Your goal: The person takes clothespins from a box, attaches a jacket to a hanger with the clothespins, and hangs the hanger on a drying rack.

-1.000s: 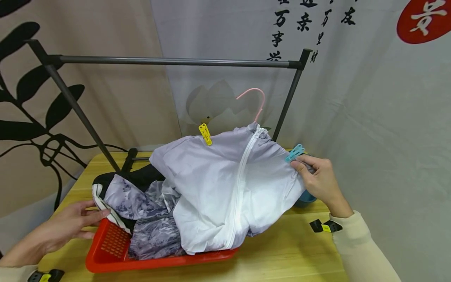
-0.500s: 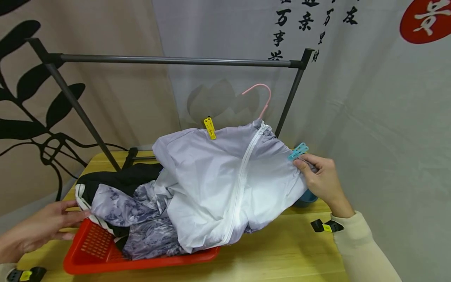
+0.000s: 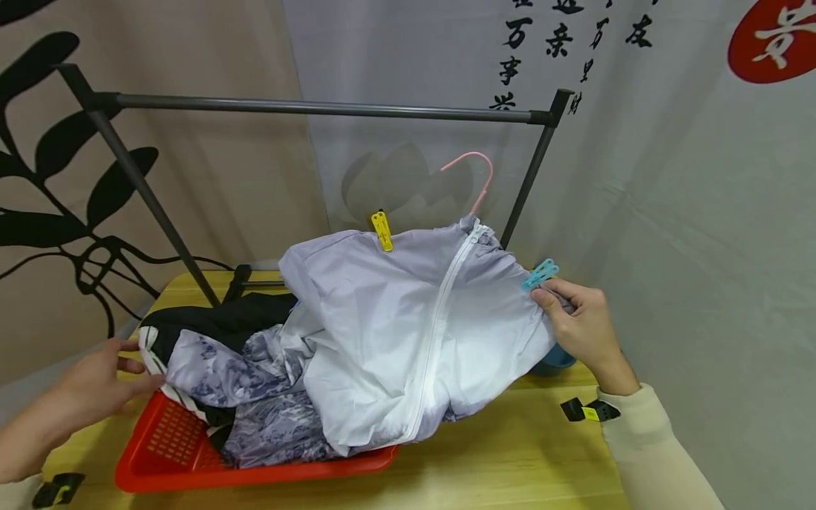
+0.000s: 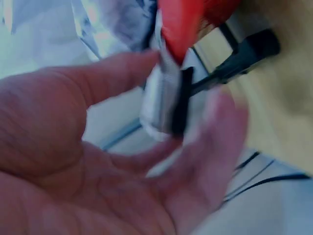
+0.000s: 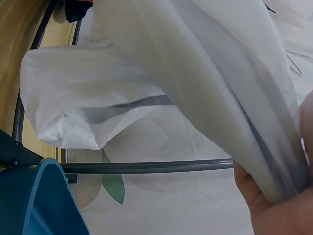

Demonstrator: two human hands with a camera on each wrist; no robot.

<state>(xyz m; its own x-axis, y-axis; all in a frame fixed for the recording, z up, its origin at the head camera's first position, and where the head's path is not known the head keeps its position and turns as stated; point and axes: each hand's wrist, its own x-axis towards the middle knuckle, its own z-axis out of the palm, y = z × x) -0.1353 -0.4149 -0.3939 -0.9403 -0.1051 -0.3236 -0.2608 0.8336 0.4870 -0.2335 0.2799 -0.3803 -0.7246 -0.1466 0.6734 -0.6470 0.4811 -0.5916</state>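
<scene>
A white-to-lilac zip jacket lies tilted over the clothes, on a hanger with a pink hook. A yellow clip sits on its left shoulder, a blue clip on its right side. My right hand pinches the jacket just beyond the blue clip; the right wrist view shows the gathered cloth in it. My left hand is at the left end of the red basket, beside the striped hem of a black garment, thumb and fingers spread around that hem.
A dark metal rack stands behind the clothes, its posts on both sides. Patterned grey-purple clothing fills much of the basket. A blue container is partly hidden behind the jacket's right side, on the wooden table.
The basket and its clothes have shifted left along with my left hand, whose fingers have since lifted and spread. The jacket and my right hand have moved slightly right.
</scene>
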